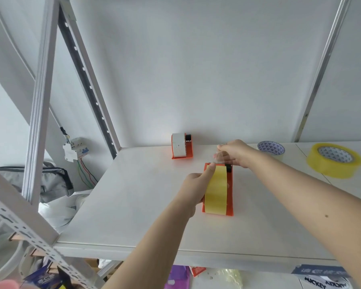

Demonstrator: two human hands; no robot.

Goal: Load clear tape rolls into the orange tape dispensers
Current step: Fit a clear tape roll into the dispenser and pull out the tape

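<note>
An orange tape dispenser [229,190] lies on the white shelf [133,205] in the middle, with a yellowish tape roll [216,190] seated in it. My left hand [193,188] grips the dispenser's left side, thumb on the roll's top edge. My right hand [234,153] pinches the clear tape end [218,157] just beyond the dispenser's far end. A second orange dispenser [182,146] holding a whitish roll stands at the back by the wall. Two loose tape rolls lie at the right: a clear roll [271,150] and a yellowish roll [333,160].
Grey slotted shelf uprights [40,113] rise at the left, with a wired breaker box [75,150] and a grey bag [50,182] beyond them. Packets and clutter sit below the shelf's front edge [175,274]. A white wall backs the shelf.
</note>
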